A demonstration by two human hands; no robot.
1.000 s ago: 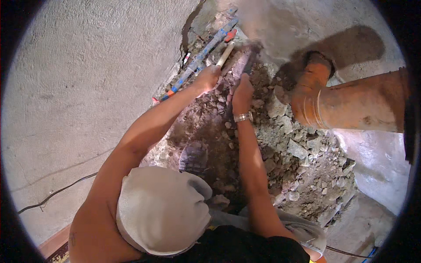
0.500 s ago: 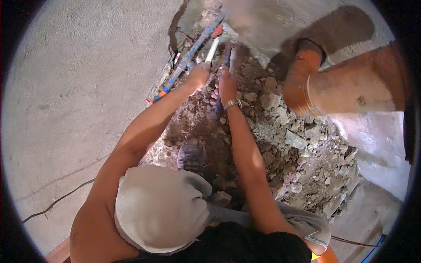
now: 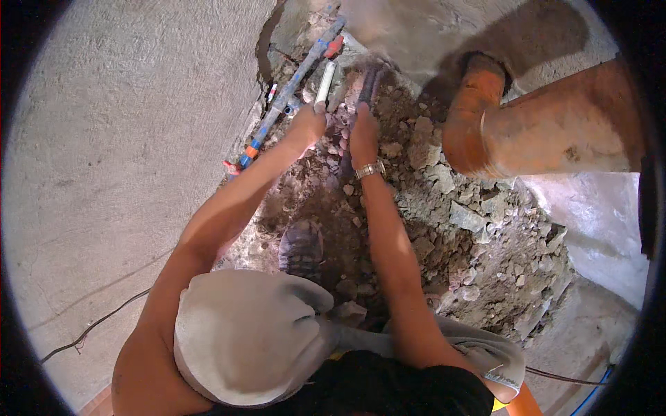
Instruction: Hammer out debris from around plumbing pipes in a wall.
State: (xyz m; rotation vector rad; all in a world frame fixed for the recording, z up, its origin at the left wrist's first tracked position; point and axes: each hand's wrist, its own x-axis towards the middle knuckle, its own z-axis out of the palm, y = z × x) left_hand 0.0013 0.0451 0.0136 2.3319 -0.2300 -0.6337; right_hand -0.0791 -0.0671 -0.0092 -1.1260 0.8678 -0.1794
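Note:
My left hand (image 3: 307,127) is closed around a short white tube-like rod (image 3: 324,84), whose upper end points up and away beside the blue-grey pipe. Just to the right, my right hand (image 3: 364,135), with a metal watch on the wrist, is closed on a dark bar (image 3: 368,84). The bar slants away toward the wall, and a dark length also shows below the hand; its far end and exact kind are unclear. Both hands are above a dug-out hollow of soil and rubble (image 3: 409,149). The blue-grey pipe (image 3: 289,87) with red valve handles (image 3: 334,46) runs left of my left hand.
A large orange drain pipe (image 3: 555,128) bends into the wall at the right. Broken stones (image 3: 467,217) are heaped below it. My shoe (image 3: 301,244) stands in the dirt. At left is a rough grey plaster surface (image 3: 125,125) with a black cable (image 3: 97,324).
My left hand and the white rod have shifted slightly left and toward me. My right hand stays almost in place, with the dark bar's far part tilted slightly right. The view has shifted a little.

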